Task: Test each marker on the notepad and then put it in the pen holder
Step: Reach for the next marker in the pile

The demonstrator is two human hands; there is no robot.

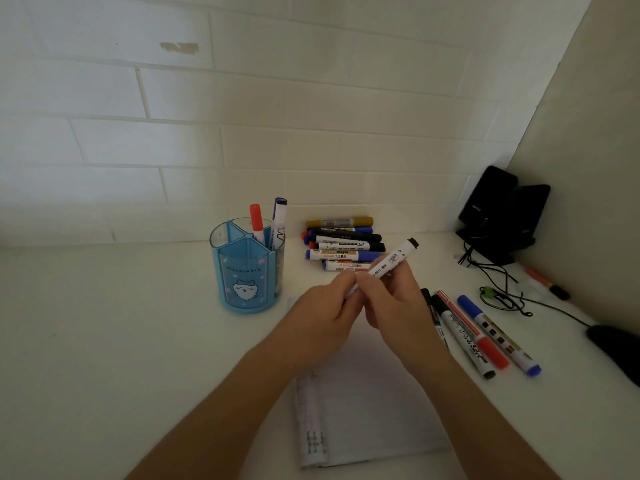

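Note:
Both hands hold one white marker with a black end, tilted up to the right above the notepad. My left hand grips its lower end, which the fingers hide. My right hand pinches its barrel. The blue pen holder stands to the left with a red-capped marker and a blue-capped marker upright in it. A pile of several markers lies behind my hands. Several more markers lie to the right of the notepad.
A black stand with cables sits in the back right corner beside the side wall. An orange marker lies near it. A dark object lies at the right edge. The tiled wall runs along the back of the white table.

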